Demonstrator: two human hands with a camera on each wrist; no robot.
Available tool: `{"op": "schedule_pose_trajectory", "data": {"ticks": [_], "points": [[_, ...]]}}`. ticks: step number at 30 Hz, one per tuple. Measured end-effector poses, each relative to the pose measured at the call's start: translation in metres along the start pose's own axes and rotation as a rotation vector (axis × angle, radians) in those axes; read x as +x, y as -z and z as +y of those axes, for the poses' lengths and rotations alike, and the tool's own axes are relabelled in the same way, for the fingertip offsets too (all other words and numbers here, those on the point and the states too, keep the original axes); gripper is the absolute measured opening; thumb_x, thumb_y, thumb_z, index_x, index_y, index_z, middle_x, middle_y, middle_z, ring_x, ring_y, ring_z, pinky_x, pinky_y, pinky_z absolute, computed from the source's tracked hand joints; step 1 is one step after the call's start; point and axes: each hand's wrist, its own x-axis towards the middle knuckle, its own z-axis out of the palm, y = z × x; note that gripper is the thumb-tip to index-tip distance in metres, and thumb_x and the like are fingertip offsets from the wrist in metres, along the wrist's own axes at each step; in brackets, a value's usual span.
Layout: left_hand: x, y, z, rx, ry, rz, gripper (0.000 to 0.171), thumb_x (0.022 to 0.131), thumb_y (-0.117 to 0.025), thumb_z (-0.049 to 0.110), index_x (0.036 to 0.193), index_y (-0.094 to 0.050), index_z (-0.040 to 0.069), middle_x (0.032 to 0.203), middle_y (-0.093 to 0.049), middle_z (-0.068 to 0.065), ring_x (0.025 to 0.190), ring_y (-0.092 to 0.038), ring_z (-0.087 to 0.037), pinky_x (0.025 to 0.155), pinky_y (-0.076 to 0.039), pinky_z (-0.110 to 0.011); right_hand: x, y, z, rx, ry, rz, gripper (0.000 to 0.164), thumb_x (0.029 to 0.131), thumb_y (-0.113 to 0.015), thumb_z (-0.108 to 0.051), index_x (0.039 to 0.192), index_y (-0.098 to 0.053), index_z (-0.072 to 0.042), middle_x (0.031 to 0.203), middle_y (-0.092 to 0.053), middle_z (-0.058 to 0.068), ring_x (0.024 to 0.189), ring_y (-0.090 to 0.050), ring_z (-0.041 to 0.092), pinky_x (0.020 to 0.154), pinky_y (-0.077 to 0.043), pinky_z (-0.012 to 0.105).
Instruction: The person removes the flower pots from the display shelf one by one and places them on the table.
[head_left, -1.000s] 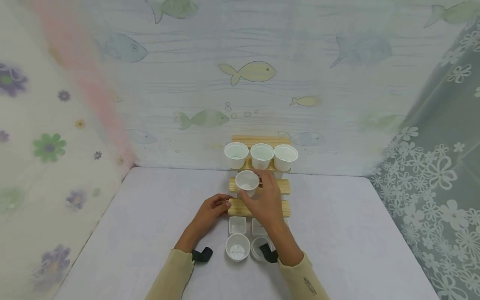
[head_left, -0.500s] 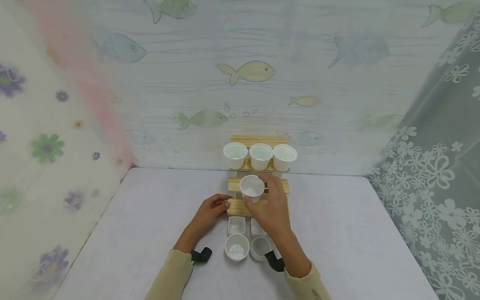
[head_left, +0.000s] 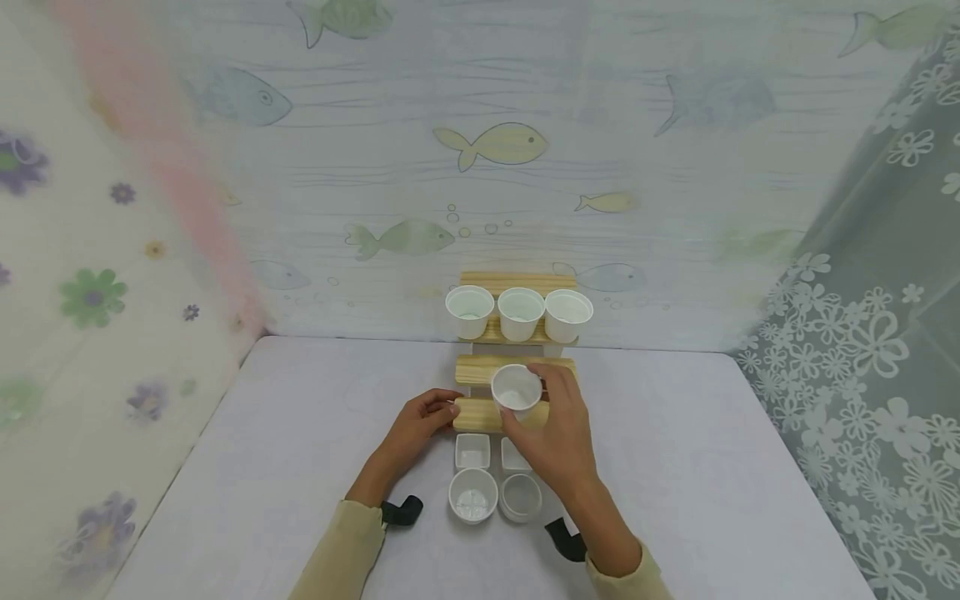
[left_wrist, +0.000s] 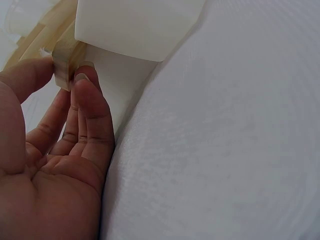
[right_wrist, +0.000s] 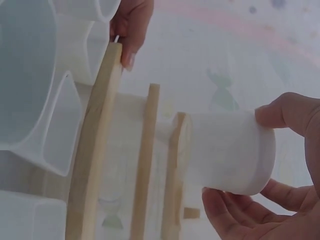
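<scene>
A round white plastic cup (head_left: 516, 388) is in my right hand (head_left: 558, 425), its open rim facing up. The right wrist view shows my thumb near the rim of the cup (right_wrist: 225, 152) and my fingers under its side, with wooden slats just behind it. Low on the stepped wooden rack, my left hand (head_left: 420, 429) pinches the left end of the front slat (head_left: 477, 414). Seen from the left wrist, the thumb and fingertips of that hand (left_wrist: 70, 150) are on both sides of the slat's end (left_wrist: 62, 62).
Three white cups (head_left: 521, 314) stand in a row on the rack's upper slat (head_left: 487, 332). In front of the rack are square white containers (head_left: 472, 451), a round white cup (head_left: 473, 496) and a translucent cup (head_left: 521, 498). A fish-patterned wall (head_left: 300, 208) rises behind the table (head_left: 315, 400).
My right hand has carried the cup to the right and toward me, from over the middle slat to over the front slat. The left hand has kept its place on the rack.
</scene>
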Motion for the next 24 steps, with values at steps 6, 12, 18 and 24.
{"op": "schedule_pose_trajectory", "data": {"ticks": [6,12,18,24], "points": [[0.004,0.002,0.0,-0.006,-0.003,-0.012,0.033,0.104,-0.071,0.022,0.133,-0.069,0.007,0.113,-0.074,-0.01,0.097,-0.069,-0.019,0.082,-0.059,-0.03,-0.005,0.003,0.004,-0.021,0.013,-0.001,0.066,0.078,-0.093,-0.014,0.135,-0.061,-0.006,0.13,-0.059,0.008,0.116,-0.063,0.024,0.094,-0.06,0.046],[0.008,0.005,-0.001,0.007,-0.018,-0.019,0.034,0.103,-0.072,0.023,0.133,-0.068,0.006,0.111,-0.074,-0.009,0.095,-0.069,-0.018,0.082,-0.059,-0.029,-0.008,0.006,0.007,-0.056,0.022,-0.008,0.069,0.076,-0.094,-0.013,0.136,-0.06,-0.005,0.131,-0.059,0.009,0.118,-0.063,0.024,0.094,-0.06,0.043],[0.012,0.008,0.0,0.004,-0.024,-0.033,0.034,0.104,-0.071,0.023,0.134,-0.068,0.006,0.112,-0.073,-0.01,0.096,-0.069,-0.018,0.082,-0.059,-0.029,-0.012,0.007,0.013,-0.091,0.016,-0.02,0.071,0.075,-0.094,-0.012,0.137,-0.06,-0.005,0.131,-0.058,0.007,0.117,-0.063,0.023,0.094,-0.06,0.04],[0.016,0.01,0.0,0.012,-0.023,-0.03,0.035,0.104,-0.071,0.023,0.134,-0.068,0.006,0.112,-0.073,-0.009,0.097,-0.069,-0.018,0.083,-0.059,-0.029,-0.016,0.008,0.019,-0.109,0.038,-0.023,0.072,0.074,-0.093,-0.01,0.138,-0.06,-0.006,0.13,-0.057,0.009,0.113,-0.064,0.025,0.09,-0.06,0.042]]}}
